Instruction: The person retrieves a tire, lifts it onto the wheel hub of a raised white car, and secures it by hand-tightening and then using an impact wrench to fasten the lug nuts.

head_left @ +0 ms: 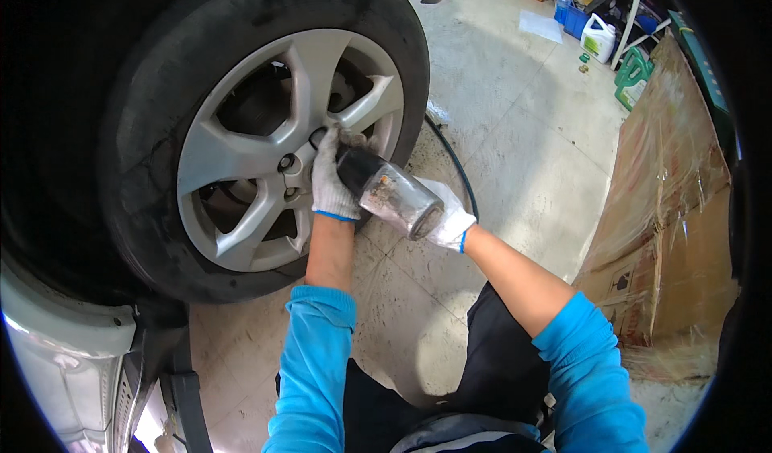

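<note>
An impact wrench [399, 199], black at the front with a worn, pale, dirty rear body, points at the hub of a silver alloy wheel [241, 157]. My left hand [331, 181], in a soiled white knit glove, is closed around the wrench's nose by the wheel's lug holes. At the tool's rear, my right hand [452, 218], gloved in white too, grips it from the right; the tool's body hides most of those fingers. A lug nut [286, 162] shows in the hub left of my left hand. Whether the socket sits on another nut is hidden.
A black tyre [149, 172] surrounds the wheel, beside a car's pale body panel [68, 324]. A dark hose [455, 157] curves over the tiled floor behind the wrench. Plastic-wrapped cardboard [667, 236] stands at right. Beyond it are a white jug [597, 38] and a green jug [634, 77].
</note>
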